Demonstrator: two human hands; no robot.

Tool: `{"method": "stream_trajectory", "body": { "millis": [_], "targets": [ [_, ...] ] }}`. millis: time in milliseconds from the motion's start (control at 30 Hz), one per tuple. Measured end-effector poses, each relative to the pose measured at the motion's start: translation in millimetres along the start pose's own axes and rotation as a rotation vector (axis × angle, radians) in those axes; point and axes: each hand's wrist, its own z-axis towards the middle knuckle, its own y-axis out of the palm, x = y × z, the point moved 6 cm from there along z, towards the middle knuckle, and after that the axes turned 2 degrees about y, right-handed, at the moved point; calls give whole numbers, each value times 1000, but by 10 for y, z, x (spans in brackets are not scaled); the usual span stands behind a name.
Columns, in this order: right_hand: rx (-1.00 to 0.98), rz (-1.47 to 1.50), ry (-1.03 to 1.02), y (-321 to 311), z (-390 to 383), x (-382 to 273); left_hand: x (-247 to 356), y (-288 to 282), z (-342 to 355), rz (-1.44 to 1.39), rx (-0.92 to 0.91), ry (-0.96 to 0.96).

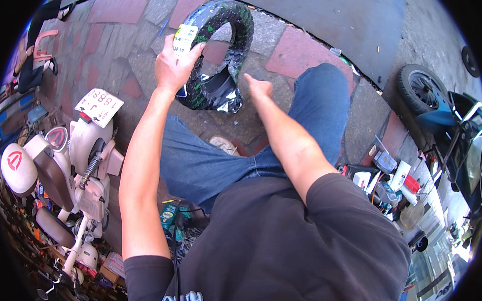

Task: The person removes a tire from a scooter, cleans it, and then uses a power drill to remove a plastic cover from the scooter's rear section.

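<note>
A tire [242, 29] in black-and-green patterned plastic wrap stands in front of me, above the stone paving. My left hand [175, 64] grips its left side, with the thumb over a white and yellow label [184, 39]. At the lower right of the ring the wrap hangs torn and loose [228, 100], and dark rubber shows there. My right hand [259, 88] is just right of the tire, apart from it, its fingers curled in and one digit pointing toward the tear. Nothing shows in that hand.
A white scooter [68, 164] with a plate stands close on my left. To my right are a motorcycle wheel [422, 86] and a pile of tools and bottles [390, 181]. A grey metal sheet [332, 22] lies ahead. Someone sits at the far left [35, 50].
</note>
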Motion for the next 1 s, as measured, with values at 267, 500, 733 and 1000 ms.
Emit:
{"method": "stream_trajectory", "body": {
  "millis": [267,500,733,1000],
  "targets": [
    [-226,-796,-1105,336,-836,-649,199,183,55,84,-27,22],
    [-446,-524,-1185,607,-1308,-787,528,244,228,158,5,65],
    [-922,306,-887,304,-1659,-1493,28,-387,-59,-20,-79,-81],
    [-1425,623,-47,479,-1007,-752,-231,245,-617,13,-116,-91]
  ]
}}
